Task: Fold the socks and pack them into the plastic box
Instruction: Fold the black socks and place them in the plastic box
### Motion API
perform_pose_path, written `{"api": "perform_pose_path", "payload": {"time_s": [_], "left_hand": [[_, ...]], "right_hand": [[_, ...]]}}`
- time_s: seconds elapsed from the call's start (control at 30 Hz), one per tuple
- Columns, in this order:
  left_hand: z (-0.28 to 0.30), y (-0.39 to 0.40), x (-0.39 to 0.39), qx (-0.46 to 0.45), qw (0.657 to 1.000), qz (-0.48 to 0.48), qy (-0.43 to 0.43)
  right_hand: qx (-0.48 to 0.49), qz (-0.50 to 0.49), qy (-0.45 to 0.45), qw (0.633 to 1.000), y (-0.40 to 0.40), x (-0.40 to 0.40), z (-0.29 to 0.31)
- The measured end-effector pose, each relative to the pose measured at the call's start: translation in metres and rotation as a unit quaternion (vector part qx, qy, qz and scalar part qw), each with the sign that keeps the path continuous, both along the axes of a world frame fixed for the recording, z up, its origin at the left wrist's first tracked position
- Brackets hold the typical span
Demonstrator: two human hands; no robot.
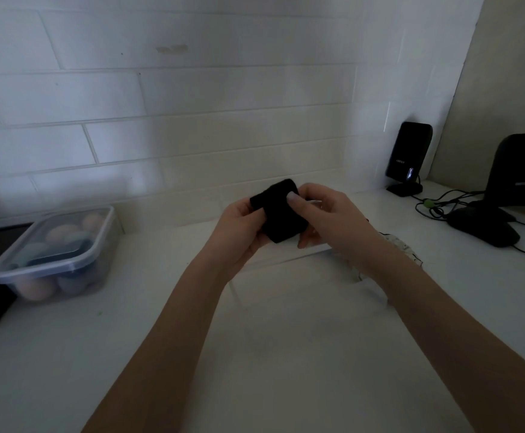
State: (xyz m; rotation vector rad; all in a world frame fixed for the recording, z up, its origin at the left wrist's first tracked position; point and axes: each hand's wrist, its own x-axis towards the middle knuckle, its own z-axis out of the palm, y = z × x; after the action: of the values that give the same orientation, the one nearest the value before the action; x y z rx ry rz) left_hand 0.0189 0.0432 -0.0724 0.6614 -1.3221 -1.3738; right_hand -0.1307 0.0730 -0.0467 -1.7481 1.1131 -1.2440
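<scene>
- While a lidded plastic box of rolled socks sits far left on the white counter,
- left hand curls under a folded black sock, held mid-air,
- right hand pinches it, thumb on top,
- black speakers stand far right.

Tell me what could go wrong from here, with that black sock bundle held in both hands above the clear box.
1. The black sock is held in mid-air by the left hand and right hand; loosening either grip may let the fold spring open.
2. The clear plastic box below is hard to see against the white counter, so a drop could miss it.
3. The lidded container at left already holds things; it could be mistaken for the target.
</scene>
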Motion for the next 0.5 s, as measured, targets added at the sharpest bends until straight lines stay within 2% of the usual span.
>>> {"api": "perform_pose_path", "payload": {"time_s": [0.17,0.33,0.5], "left_hand": [[0.002,0.001,0.001,-0.025,0.999,0.027,0.000],[0.000,0.001,0.001,-0.033,0.999,0.032,-0.017],[0.001,0.002,-0.003,-0.010,1.000,0.012,-0.026]], "right_hand": [[-0.023,0.019,-0.016,0.999,0.002,0.002,0.002],[-0.072,-0.053,0.039,0.995,-0.007,0.007,-0.005],[-0.060,-0.093,0.056,0.992,-0.010,0.004,-0.007]]}}
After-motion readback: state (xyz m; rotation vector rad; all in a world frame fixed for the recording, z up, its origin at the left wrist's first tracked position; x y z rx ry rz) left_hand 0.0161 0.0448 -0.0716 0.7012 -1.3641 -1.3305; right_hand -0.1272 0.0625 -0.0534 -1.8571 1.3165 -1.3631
